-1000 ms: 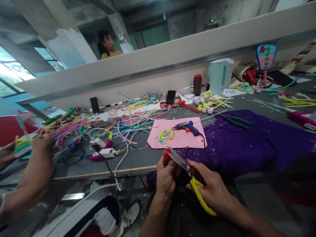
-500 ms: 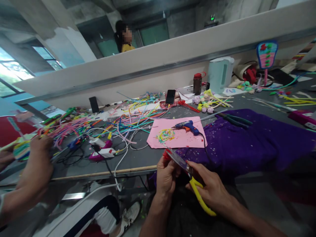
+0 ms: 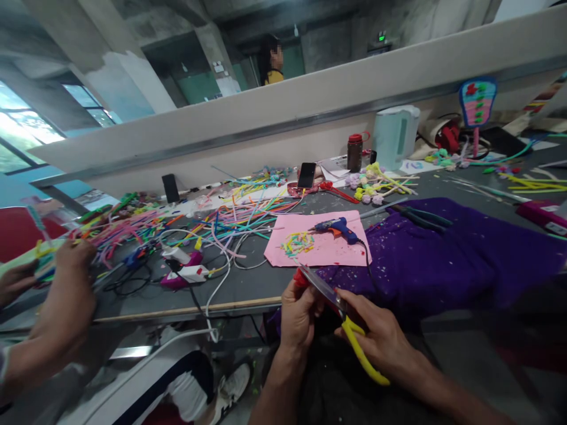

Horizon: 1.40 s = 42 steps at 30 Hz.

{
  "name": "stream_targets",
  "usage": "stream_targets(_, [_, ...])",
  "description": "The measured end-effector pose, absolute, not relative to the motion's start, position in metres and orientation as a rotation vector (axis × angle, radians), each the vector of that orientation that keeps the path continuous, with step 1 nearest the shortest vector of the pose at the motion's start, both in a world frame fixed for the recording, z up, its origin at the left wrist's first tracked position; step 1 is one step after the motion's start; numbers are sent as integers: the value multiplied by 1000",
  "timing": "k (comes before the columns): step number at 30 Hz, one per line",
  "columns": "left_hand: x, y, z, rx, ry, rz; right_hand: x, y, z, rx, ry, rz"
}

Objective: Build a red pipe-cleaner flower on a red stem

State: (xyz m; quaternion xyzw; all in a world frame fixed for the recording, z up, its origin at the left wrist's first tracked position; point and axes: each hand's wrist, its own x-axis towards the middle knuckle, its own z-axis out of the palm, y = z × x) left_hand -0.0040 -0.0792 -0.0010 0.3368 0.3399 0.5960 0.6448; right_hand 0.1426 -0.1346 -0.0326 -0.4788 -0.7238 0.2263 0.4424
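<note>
Left hand [image 3: 297,316] is pinched closed on a small red fuzzy piece [image 3: 300,278], held up just off the bench's near edge. Right hand [image 3: 378,327] curls around the yellow-handled metal scissors [image 3: 351,332], silver blades right up at the red; whether they bite, I can't tell. Straight ahead, on the dark grey bench [image 3: 248,283], lies a pink rectangular sheet [image 3: 323,255], carrying a blue glue gun with an orange trigger [image 3: 339,228] and a scatter of short yellow and green snippets [image 3: 297,243]. To its right, a speckled purple cloth [image 3: 434,260] with dark-handled pliers [image 3: 420,217] on top. Over to the left, bright fuzzy stems [image 3: 234,219] sprawl towards a co-worker's forearm [image 3: 66,301]. At the back, a red-capped brown bottle [image 3: 354,154] beside a pale green kettle [image 3: 394,139], then a long off-white partition [image 3: 221,121], with a yellow-topped person [image 3: 274,77] beyond and windows [image 3: 26,121] far left.
</note>
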Motion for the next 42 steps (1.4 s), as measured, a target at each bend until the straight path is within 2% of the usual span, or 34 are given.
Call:
stream_targets(12, [-9,-80,4,812,911,1297,156,-139,-11,-1214,-1725,696])
stream_targets(24, [-15,-81,0,1024,950,1344,160,-141,-19,-1307,-1903,371])
stream_targets(42, [-24,-77,2,1303,1078,1255,165,-140,-17,-1331,-1858,290])
